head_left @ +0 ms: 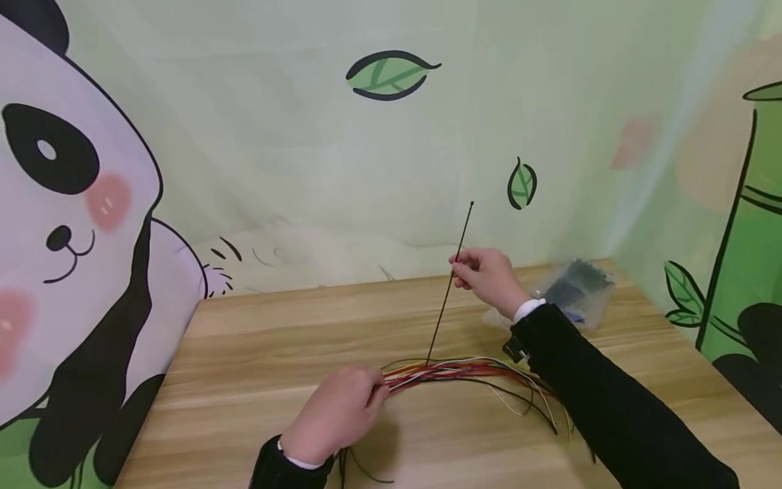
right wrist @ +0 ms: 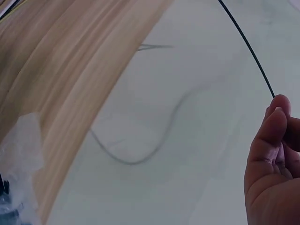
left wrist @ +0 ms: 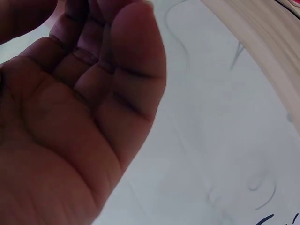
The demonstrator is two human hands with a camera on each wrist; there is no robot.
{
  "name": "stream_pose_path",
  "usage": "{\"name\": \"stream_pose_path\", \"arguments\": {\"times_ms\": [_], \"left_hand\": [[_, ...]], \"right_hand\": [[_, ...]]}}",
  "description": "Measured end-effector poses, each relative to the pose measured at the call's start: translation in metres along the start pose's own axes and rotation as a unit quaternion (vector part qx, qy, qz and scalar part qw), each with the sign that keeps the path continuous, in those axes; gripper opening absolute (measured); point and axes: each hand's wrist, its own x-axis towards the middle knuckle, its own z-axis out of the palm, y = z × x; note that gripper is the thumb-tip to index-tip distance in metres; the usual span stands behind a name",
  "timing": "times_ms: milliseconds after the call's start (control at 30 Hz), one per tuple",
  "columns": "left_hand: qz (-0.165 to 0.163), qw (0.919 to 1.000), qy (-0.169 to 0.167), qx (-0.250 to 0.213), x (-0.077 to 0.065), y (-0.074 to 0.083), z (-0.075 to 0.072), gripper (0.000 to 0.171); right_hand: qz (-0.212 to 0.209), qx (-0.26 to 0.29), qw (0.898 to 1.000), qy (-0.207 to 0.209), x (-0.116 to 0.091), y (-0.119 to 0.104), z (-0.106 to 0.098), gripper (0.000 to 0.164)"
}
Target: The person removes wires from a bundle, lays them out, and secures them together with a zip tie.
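A bundle of thin wires [head_left: 464, 370] in red, black, yellow and white lies across the wooden table. My left hand [head_left: 342, 411] grips it near its left end, and a few black ends come out below the hand. In the left wrist view the fingers of the left hand [left wrist: 79, 93] curl inward; the wires between them are hidden there. Above the bundle, my right hand [head_left: 485, 275] pinches a black wire [head_left: 442, 309] between thumb and fingertips. That wire stands tilted, its lower end at the bundle and its upper tip, slightly thickened, above the hand.
A clear plastic bag [head_left: 577, 295] with dark contents lies at the table's back right, behind the right wrist. Loose wire ends fan out under the right forearm. A printed cloth wall [head_left: 275, 136] rises behind the wooden table [head_left: 256, 353].
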Motion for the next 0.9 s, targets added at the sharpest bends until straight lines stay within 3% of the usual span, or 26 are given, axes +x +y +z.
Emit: {"name": "stream_pose_path", "arguments": {"times_ms": [233,400,900], "left_hand": [[0.000,1.0000,-0.001,-0.002,0.000,-0.004,0.006,0.016],[-0.006,1.0000,-0.005,-0.005,0.001,-0.006,0.005,0.014],[-0.007,0.9997,-0.016,-0.017,0.003,-0.004,0.009,0.011]], "right_hand": [[0.015,-0.048,0.998,0.029,0.026,0.025,0.007,0.015],[-0.007,-0.091,0.995,0.032,0.035,0.036,0.011,0.013],[-0.015,-0.097,0.995,0.011,0.033,0.056,0.029,0.015]]}}
